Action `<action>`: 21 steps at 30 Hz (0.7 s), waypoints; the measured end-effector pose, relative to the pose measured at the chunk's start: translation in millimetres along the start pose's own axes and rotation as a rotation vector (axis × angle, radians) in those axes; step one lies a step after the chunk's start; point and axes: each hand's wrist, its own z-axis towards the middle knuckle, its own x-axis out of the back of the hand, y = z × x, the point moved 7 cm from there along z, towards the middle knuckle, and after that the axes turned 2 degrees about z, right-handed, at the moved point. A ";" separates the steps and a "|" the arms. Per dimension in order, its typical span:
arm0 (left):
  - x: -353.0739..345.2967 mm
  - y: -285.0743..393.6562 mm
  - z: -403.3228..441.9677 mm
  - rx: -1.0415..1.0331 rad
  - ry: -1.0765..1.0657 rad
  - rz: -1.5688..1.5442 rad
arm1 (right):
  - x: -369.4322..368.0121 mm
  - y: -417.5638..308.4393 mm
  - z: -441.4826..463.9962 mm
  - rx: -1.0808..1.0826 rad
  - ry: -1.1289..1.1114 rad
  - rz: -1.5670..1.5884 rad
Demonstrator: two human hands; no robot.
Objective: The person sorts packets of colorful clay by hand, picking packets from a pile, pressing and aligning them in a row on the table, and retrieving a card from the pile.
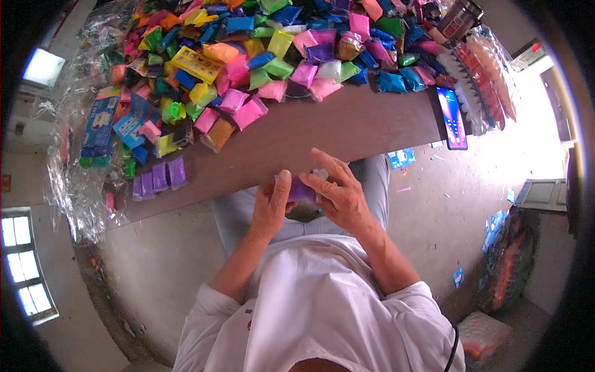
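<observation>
A small purple packet (302, 191) in a clear wrapper is between my two hands, just off the table's near edge and above my lap. My left hand (270, 206) pinches its left side, thumb on top. The fingers of my right hand (343, 197) are bent onto its right side, with the index finger raised. A shiny clear bit of wrapper shows by the right fingers. To the left on the table, several purple packets (160, 177) lie side by side in a row.
A big heap of colourful packets (273, 59) covers the back of the brown table (347, 121). A phone (452, 118) lies at the right edge, near a tumbler (460, 22). Clear plastic (68, 142) hangs over the left end. A yellow card (197, 64) lies among the packets.
</observation>
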 end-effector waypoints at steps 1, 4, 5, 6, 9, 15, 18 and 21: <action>-0.8 -6.6 1.3 0.018 -0.086 0.009 | 1.4 1.6 0.4 0.003 0.000 0.002; -0.4 -26.3 2.4 0.071 -0.190 -0.016 | 0.5 4.2 -5.5 0.018 -0.021 0.005; -0.3 -30.8 2.4 0.103 -0.205 -0.052 | -1.6 18.8 -13.7 -0.166 0.020 0.148; 1.3 -29.3 2.4 0.102 -0.207 -0.051 | -3.8 32.1 -22.2 -0.350 0.060 0.292; 13.3 -25.8 3.3 0.094 -0.124 0.054 | -12.6 55.0 -44.6 -0.770 0.059 0.591; 4.6 -15.1 -1.7 0.022 -0.180 0.087 | -19.4 42.7 -38.5 -0.973 0.016 0.860; -7.3 -3.1 -4.9 -0.072 -0.249 0.130 | -30.9 44.0 -43.3 -0.896 -0.062 0.808; -7.9 -9.1 -2.9 -0.043 -0.268 0.247 | -27.7 40.2 -39.5 -0.711 -0.057 0.465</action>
